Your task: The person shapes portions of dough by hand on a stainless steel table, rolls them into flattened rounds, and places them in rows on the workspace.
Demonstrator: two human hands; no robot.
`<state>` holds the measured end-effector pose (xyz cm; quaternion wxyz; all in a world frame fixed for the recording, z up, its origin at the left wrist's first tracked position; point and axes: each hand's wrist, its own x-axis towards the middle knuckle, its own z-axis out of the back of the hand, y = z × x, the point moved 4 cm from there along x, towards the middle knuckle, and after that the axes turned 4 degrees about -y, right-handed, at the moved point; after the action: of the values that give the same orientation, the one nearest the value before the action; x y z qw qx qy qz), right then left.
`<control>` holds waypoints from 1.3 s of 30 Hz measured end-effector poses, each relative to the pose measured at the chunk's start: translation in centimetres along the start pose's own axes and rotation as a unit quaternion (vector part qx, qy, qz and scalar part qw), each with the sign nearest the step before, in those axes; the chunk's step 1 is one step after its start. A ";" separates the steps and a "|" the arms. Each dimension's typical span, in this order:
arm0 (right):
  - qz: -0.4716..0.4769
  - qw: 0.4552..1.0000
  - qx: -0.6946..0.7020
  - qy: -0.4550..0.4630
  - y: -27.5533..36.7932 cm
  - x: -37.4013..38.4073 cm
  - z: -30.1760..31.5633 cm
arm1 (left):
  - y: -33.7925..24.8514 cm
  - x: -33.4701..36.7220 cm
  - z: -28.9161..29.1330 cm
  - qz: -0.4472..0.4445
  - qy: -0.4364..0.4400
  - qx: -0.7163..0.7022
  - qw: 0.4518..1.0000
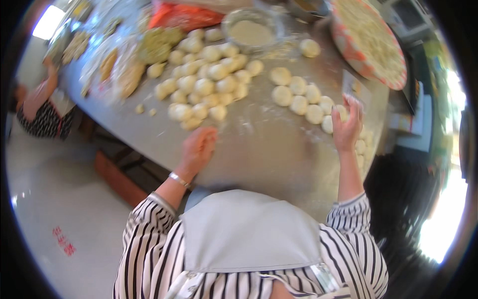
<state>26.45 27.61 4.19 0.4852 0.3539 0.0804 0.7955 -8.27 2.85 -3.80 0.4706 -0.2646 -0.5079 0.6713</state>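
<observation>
My left hand, a silver bracelet on its wrist, hovers at the near edge of a heap of pale dough balls. Its fingers are curled together, and whether anything is inside them is hidden. Over to the right, my right hand reaches above rows of flattened dough rounds, with thumb and fingers apart. It covers part of the rows, and more rounds show beyond its wrist. Just past its fingertips lies a flat whitish piece, whose kind I cannot make out.
The floured metal table also bears a bowl of flour, a large red-patterned basin, a red bag and plastic bags of dough. A single dough ball sits apart. Another person stands at the far left.
</observation>
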 end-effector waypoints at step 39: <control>-0.382 0.856 0.348 0.019 15.1 -6.9 -8.6 | 1.6 7.5 9.9 0.004 -0.009 0.000 1.000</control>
<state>12.04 16.00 1.60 0.5943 0.4261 0.4899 0.4746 -20.25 5.25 -1.00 0.4637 -0.2605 -0.5106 0.6755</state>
